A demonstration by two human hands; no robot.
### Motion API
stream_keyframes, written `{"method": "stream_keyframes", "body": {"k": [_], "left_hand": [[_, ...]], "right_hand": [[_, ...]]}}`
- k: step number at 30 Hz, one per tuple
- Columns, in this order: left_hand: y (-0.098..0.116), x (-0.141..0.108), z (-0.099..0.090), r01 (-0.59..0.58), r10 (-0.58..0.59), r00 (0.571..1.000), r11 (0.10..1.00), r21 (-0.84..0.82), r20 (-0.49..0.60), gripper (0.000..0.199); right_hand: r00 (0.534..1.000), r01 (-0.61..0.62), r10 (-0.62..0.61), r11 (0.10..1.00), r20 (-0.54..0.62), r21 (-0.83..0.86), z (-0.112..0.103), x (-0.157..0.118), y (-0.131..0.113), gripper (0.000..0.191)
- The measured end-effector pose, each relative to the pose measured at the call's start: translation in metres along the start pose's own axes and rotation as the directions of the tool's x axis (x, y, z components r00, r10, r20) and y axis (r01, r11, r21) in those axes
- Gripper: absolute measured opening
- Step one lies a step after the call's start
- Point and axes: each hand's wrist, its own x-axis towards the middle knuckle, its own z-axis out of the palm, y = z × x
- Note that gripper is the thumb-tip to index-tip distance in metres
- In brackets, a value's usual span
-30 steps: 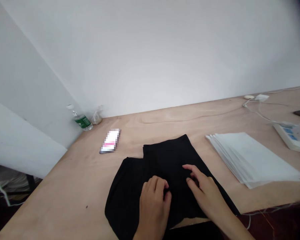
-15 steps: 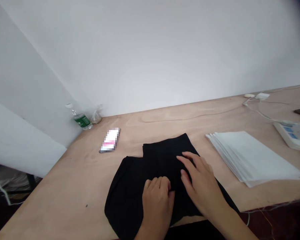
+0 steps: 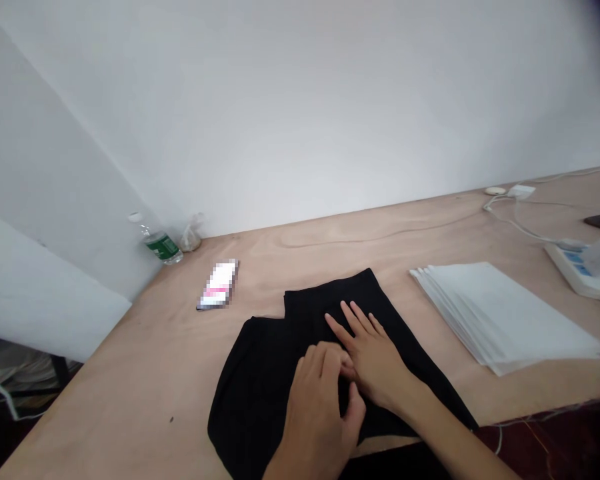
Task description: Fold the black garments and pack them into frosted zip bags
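apparently to hold the black cloth [image 3: 253, 373] flat on the counter [image 3: 115, 387], the right hand [image 3: 373, 357] lies open over it, fingers splayed; the left hand [image 3: 320, 397] curls close beside, whether gripping i cannot tell

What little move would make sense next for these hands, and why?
Probably sliding the right hand a little away from the left hand: the right lies spread over the black cloth, while the curled left hand overlaps it in this view, seemingly leaving little room between them.
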Motion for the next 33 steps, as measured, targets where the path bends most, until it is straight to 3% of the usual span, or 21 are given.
{"method": "stream_keyframes", "body": {"k": [3,6,9,14,17,18,20,23,28,33], "left_hand": [[-0.006,0.011,-0.001,-0.020,0.022,0.995,1.000,-0.022,0.097,0.050],[-0.018,0.018,0.011,0.056,-0.067,0.970,0.997,0.054,0.234,0.075],[-0.026,0.018,0.020,0.117,-0.146,0.947,0.986,0.116,0.285,0.077],[-0.027,0.013,0.021,0.079,-0.122,0.960,0.982,0.173,0.252,0.072],[-0.027,0.012,0.023,0.055,-0.099,0.971,0.978,0.200,0.217,0.064],[-0.027,0.012,0.024,0.053,-0.097,0.973,0.977,0.208,0.209,0.063],[-0.028,0.012,0.026,0.053,-0.098,0.975,0.974,0.221,0.200,0.064],[-0.028,0.012,0.027,0.047,-0.092,0.978,0.972,0.229,0.189,0.064],[-0.030,0.010,0.028,0.023,-0.060,0.986,0.973,0.229,0.158,0.063],[-0.030,0.010,0.027,0.007,-0.028,0.995,0.975,0.222,0.091,0.062]], "right_hand": [[0.999,-0.013,0.013,1.000,0.050,-0.010,0.000,0.001,0.000,0.066],[0.999,-0.008,0.008,1.000,0.051,-0.007,0.003,0.000,0.003,0.073],[1.000,0.004,-0.004,1.000,0.003,0.002,0.005,-0.008,0.006,0.077],[0.999,0.040,-0.041,0.998,0.028,0.044,-0.007,-0.029,0.020,0.085],[0.997,-0.063,0.065,0.997,-0.033,0.048,-0.022,-0.040,0.049,0.083],[0.982,-0.161,0.161,0.987,-0.100,0.013,-0.026,-0.044,0.062,0.077],[0.903,-0.383,0.353,0.920,-0.244,-0.085,-0.030,-0.049,0.090,0.069],[0.802,-0.577,0.510,0.795,-0.310,-0.186,-0.026,-0.055,0.122,0.067],[0.744,-0.659,0.590,0.725,-0.313,-0.199,-0.013,-0.061,0.138,0.065],[0.718,-0.666,0.567,0.729,-0.402,-0.161,-0.018,-0.060,0.125,0.058]]}}
